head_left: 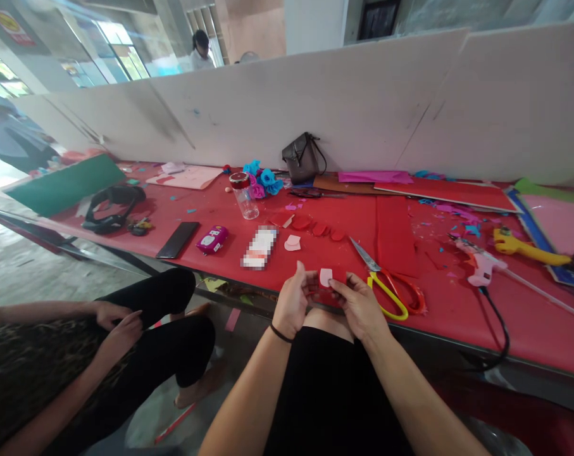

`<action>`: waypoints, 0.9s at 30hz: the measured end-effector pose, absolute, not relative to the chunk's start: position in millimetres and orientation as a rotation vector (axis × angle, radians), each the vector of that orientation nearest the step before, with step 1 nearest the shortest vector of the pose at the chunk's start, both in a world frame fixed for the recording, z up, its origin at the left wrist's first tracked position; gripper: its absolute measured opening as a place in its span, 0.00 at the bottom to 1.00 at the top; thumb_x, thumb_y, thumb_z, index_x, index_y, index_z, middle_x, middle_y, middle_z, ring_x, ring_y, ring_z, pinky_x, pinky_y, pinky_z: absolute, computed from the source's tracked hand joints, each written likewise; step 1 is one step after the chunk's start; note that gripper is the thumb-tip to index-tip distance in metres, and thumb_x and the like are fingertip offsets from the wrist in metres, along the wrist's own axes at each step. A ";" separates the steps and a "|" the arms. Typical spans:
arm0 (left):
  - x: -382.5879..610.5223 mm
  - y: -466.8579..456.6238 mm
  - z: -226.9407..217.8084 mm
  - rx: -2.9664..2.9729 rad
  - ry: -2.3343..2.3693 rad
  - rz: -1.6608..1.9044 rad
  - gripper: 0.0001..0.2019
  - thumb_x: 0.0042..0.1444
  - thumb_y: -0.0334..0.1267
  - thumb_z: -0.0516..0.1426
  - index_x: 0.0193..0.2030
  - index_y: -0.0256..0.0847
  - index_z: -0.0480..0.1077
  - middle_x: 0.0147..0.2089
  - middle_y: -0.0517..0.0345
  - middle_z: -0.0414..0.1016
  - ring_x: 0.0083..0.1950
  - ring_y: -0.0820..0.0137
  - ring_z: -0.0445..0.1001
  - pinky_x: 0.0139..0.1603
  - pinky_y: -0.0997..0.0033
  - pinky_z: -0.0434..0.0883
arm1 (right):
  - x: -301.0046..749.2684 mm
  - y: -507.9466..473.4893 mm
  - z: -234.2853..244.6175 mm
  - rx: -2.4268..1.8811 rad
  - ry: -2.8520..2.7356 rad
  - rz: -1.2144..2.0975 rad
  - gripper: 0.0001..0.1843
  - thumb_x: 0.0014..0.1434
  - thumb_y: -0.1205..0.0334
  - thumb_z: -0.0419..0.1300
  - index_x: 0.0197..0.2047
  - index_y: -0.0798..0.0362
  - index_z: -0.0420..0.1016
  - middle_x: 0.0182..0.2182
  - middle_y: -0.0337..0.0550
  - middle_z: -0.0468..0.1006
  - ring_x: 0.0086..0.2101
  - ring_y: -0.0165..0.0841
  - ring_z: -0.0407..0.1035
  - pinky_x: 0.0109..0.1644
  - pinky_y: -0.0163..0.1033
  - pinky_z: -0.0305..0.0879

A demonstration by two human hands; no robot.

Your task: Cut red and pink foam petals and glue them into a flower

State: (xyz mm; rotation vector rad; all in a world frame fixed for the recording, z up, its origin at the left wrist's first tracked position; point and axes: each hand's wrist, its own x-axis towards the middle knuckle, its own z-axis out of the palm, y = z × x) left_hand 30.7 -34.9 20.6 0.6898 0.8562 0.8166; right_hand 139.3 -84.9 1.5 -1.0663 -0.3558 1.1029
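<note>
Just above my lap, at the table's front edge, both hands are around a small red piece (339,276) of sheet material with a pale pink cut piece (325,277) lying on it. My right hand (361,305) pinches the pink piece, its thumb on the lower right corner. On the other side, my left hand (292,300) has its fingers curled at the red piece's left edge, its thumb raised. Against the red tabletop, the red piece's outline is hard to see. Scissors (386,285) with yellow and red handles lie right of my hands. Another pale pink piece (293,243) lies beyond them.
Behind are a phone (260,247), purple packet (211,240), dark phone-like slab (178,240), clear jar (247,201), paper flowers (264,182) and black bag (304,158). A pink glue gun (479,266) with a cable lies right. Someone sits at left, hands (118,326) together.
</note>
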 end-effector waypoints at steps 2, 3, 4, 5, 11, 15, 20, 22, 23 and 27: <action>26.8 -32.3 23.5 0.651 0.854 0.757 0.25 0.47 0.59 0.60 0.28 0.33 0.75 0.27 0.51 0.76 0.28 0.72 0.72 0.31 0.73 0.67 | 140.0 -85.0 1.1 -1.051 -0.329 1.124 0.17 0.36 0.61 0.74 0.30 0.52 0.75 0.27 0.34 0.80 0.27 0.26 0.71 0.32 0.31 0.68; 25.5 -31.8 24.5 0.660 0.861 0.751 0.23 0.46 0.56 0.62 0.27 0.33 0.75 0.26 0.51 0.76 0.28 0.72 0.71 0.31 0.74 0.66 | 140.0 -85.0 1.0 -1.044 -0.320 1.132 0.17 0.35 0.61 0.75 0.30 0.53 0.75 0.27 0.34 0.80 0.26 0.27 0.71 0.32 0.31 0.68; 24.7 -32.0 25.1 0.686 0.872 0.754 0.19 0.45 0.52 0.64 0.27 0.33 0.76 0.25 0.53 0.75 0.27 0.73 0.71 0.31 0.74 0.66 | 139.8 -85.0 1.1 -1.039 -0.317 1.137 0.17 0.35 0.61 0.75 0.30 0.53 0.75 0.27 0.34 0.80 0.26 0.27 0.71 0.31 0.32 0.69; 24.3 -32.6 25.3 0.722 0.880 0.762 0.15 0.42 0.46 0.67 0.27 0.34 0.76 0.25 0.54 0.75 0.27 0.74 0.70 0.31 0.74 0.66 | 139.4 -85.1 1.3 -1.036 -0.317 1.138 0.18 0.34 0.61 0.75 0.30 0.53 0.76 0.27 0.34 0.80 0.26 0.27 0.72 0.31 0.32 0.69; 23.3 -37.7 23.6 0.859 0.839 0.764 0.13 0.37 0.37 0.69 0.31 0.33 0.79 0.27 0.54 0.77 0.27 0.75 0.70 0.30 0.74 0.65 | 139.0 -86.8 1.2 -1.044 -0.319 1.101 0.18 0.35 0.62 0.75 0.30 0.52 0.74 0.27 0.32 0.80 0.26 0.28 0.72 0.32 0.33 0.69; 21.6 -37.2 23.7 0.880 0.824 0.757 0.14 0.37 0.37 0.69 0.32 0.34 0.79 0.27 0.54 0.77 0.27 0.74 0.70 0.31 0.74 0.66 | 140.0 -87.2 -0.3 -1.065 -0.353 1.088 0.17 0.37 0.61 0.74 0.31 0.52 0.74 0.27 0.33 0.80 0.27 0.28 0.72 0.34 0.34 0.70; 23.5 -35.9 24.8 0.864 0.861 0.775 0.12 0.37 0.38 0.69 0.29 0.34 0.78 0.27 0.53 0.77 0.26 0.75 0.70 0.30 0.74 0.66 | 139.6 -86.2 -1.6 -1.100 -0.396 1.057 0.18 0.36 0.61 0.74 0.31 0.52 0.73 0.27 0.34 0.79 0.28 0.30 0.72 0.35 0.36 0.70; 25.3 -34.9 24.4 0.863 0.884 0.769 0.12 0.38 0.39 0.69 0.27 0.34 0.77 0.25 0.54 0.76 0.25 0.76 0.69 0.28 0.75 0.64 | 140.6 -86.5 -2.3 -1.113 -0.415 1.061 0.18 0.37 0.60 0.73 0.32 0.51 0.73 0.28 0.34 0.80 0.29 0.31 0.73 0.35 0.37 0.70; 26.1 -34.2 23.9 0.871 0.898 0.765 0.11 0.38 0.39 0.68 0.26 0.34 0.76 0.25 0.55 0.75 0.24 0.77 0.68 0.27 0.76 0.63 | 141.5 -86.9 -3.0 -1.117 -0.428 1.065 0.18 0.37 0.59 0.73 0.32 0.51 0.74 0.29 0.34 0.80 0.30 0.31 0.73 0.36 0.37 0.70; 28.1 -31.3 21.1 0.899 0.945 0.745 0.10 0.37 0.39 0.68 0.23 0.35 0.75 0.24 0.56 0.75 0.24 0.78 0.68 0.26 0.77 0.61 | 146.1 -87.6 -6.4 -1.172 -0.539 1.034 0.16 0.39 0.60 0.72 0.32 0.51 0.74 0.29 0.34 0.80 0.32 0.31 0.73 0.40 0.36 0.69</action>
